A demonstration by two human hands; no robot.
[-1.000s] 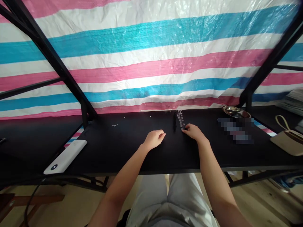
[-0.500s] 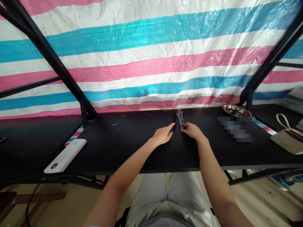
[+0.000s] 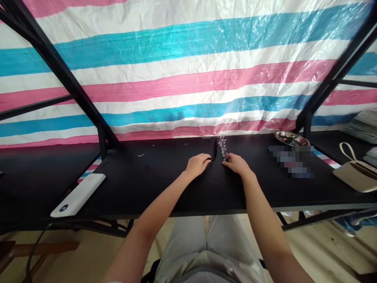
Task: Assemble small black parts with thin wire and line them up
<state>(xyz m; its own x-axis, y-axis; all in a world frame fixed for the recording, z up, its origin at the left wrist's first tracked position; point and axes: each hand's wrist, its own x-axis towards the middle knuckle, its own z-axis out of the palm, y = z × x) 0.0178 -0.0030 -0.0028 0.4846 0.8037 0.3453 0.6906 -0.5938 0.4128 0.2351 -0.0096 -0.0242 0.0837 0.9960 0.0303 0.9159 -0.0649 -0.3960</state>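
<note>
My left hand rests low over the black tabletop, its thumb and fingertips pinched together. A small dark piece seems to show at those fingertips, just left of a line of small black pieces. Beside that line runs a column of small clear plastic pieces. At the column's near end my right hand is closed in a pinch; whatever it holds is too small and dark to make out. Several tiny white pieces stand in a row at the table's back edge.
A white power bank-like device lies at the left on the black table. To the right are a round metal dish, a blurred-out patch and a beige pouch with a strap. Black metal frame bars slant up at both sides.
My left hand has drawn back slightly left from the black line, its pointing index finger now bent into a pinch. My right hand stays near the clear column's end. The view has shifted slightly.
</note>
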